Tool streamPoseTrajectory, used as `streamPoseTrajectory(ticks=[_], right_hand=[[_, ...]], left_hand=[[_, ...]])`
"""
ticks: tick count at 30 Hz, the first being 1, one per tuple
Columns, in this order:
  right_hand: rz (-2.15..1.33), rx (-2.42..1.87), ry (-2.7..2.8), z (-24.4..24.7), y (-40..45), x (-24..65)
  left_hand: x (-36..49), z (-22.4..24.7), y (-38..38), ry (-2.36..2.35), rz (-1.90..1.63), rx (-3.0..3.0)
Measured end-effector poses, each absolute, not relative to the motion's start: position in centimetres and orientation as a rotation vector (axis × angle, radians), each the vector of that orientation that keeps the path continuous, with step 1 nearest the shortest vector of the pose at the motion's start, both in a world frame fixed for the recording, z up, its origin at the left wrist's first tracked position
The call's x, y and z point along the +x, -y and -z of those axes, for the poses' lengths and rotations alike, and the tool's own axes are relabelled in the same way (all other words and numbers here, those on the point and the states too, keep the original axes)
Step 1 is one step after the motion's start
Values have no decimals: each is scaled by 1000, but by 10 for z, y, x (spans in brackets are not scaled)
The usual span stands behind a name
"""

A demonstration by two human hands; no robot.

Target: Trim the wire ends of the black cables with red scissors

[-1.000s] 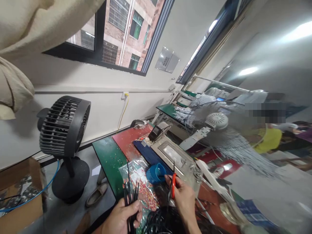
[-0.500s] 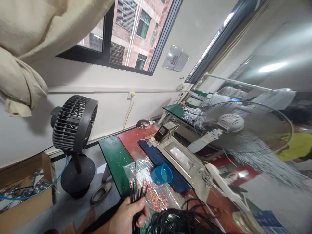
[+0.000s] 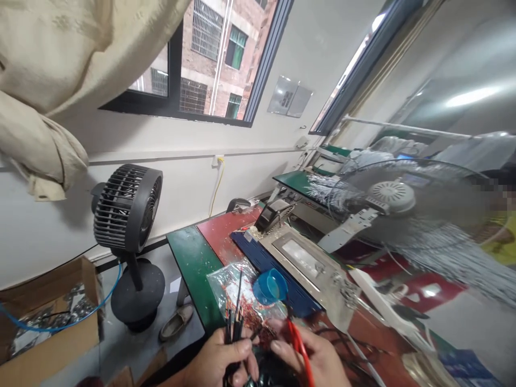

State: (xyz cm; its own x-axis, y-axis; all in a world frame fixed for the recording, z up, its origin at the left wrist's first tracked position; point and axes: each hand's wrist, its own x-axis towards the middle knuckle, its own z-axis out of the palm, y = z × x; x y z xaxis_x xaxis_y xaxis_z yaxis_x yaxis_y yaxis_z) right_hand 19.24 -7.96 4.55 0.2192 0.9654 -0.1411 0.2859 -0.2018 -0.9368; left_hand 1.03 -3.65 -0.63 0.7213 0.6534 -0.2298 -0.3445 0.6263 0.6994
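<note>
L hand (image 3: 228, 357): palm turned up and inward at the near edge of the view, fingers curled, thumb across the front. State: clamped on the black cable bundle (image 3: 234, 333), which stands roughly upright w/ orange-tinted ends at top; one strand rises above the rest. R hand (image 3: 312, 352): just to the right, fingers bent toward L hand, thumb pointing left. State: closed around the red-handled tool (image 3: 299, 349), handles slanting down toward the near side; tip pos. blurred, cannot tell if its blades are apart. A small gap separates the thumbs.

Ref. 0.5 s ago: R hand and tool are now in view, were out of view. Ref. 1.0 s ago: R hand sits lower, closer to L hand; L hand keeps its grip.

Loc.: cable bundle is above the near part of the surface (image 3: 197, 258), in front of the clear plastic bag (image 3: 220, 282) w/ red bits. Blue cup (image 3: 271, 286) is beyond the hands, beside the dark blue mat (image 3: 304, 309). Loose black cables (image 3: 278, 371) lie btwn/below both hands.
</note>
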Motion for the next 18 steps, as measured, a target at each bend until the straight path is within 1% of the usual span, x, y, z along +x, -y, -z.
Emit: streamPoseTrajectory(ticks=[1,3,8,11,13,18], right_hand=[[-1107,-1594,1218,-45,70,186],[-1171,-1525,1239,-45,58,177],[-1187,-1540,1108,-35,61,175],[-1178,-1574,1036,-28,66,177],[-1186,-1553,1092,-29,67,176],[-1329,-1368,1155,-35,67,168]], left_hand=[[10,9,36,-489,-582,672],[10,15,35,-471,-562,671],[15,21,33,-486,-545,673],[17,15,31,-483,-575,730],[18,9,30,-492,-572,785],[22,0,30,-559,-573,915]])
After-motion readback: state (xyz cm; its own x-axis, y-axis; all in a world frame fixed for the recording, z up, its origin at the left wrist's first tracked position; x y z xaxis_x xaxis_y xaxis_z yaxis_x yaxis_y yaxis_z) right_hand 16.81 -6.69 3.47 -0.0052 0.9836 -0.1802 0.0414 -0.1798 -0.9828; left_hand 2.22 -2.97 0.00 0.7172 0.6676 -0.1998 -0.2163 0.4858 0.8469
